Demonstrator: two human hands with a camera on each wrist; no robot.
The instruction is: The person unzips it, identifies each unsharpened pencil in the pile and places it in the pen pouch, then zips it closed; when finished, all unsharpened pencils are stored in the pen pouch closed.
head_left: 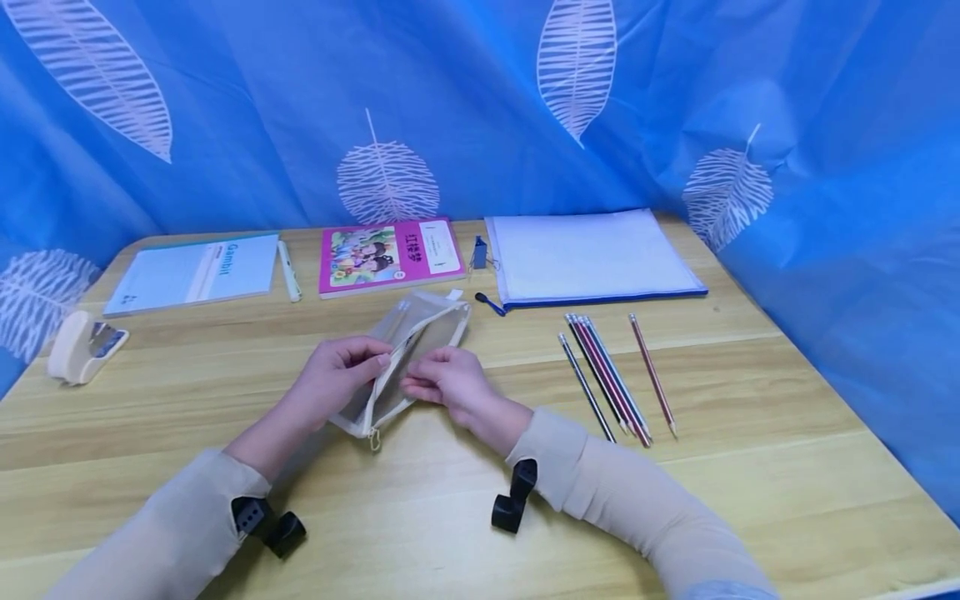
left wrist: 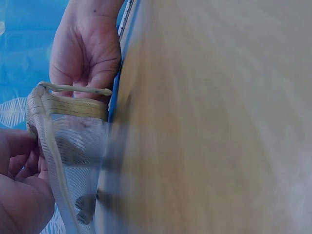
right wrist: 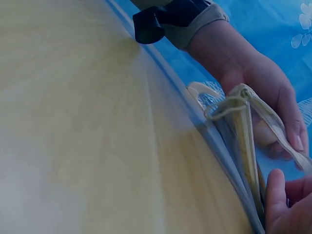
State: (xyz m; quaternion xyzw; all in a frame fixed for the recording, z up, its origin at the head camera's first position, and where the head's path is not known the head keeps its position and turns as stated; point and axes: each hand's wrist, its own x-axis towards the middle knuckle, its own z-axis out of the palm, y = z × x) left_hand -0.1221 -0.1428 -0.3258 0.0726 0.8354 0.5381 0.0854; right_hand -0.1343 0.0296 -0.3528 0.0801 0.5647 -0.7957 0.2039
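Note:
A beige mesh zip pencil case (head_left: 386, 396) lies tilted on the table, its zipper undone and mouth spread. Pale slim shapes like pencils show through its far-left mesh. My left hand (head_left: 337, 375) pinches the left rim of the mouth between thumb and fingers; its thumb lies along the zipper tape in the right wrist view. My right hand (head_left: 453, 383) has its fingers curled at the opposite rim, pinching that edge. The zipper pull (head_left: 375, 439) hangs at the near end. Right of my hands lie several striped pencils (head_left: 607, 375), one reddish pencil (head_left: 652, 375) apart from the group.
At the back stand out a pale blue notebook (head_left: 195, 275), a light green pen (head_left: 288, 271), a pink book (head_left: 390, 257), a blue binder clip (head_left: 480, 252) and a white zip folder (head_left: 592, 257) with blue edging. A white stapler (head_left: 84, 348) sits far left. Blue leaf-patterned cloth surrounds the table.

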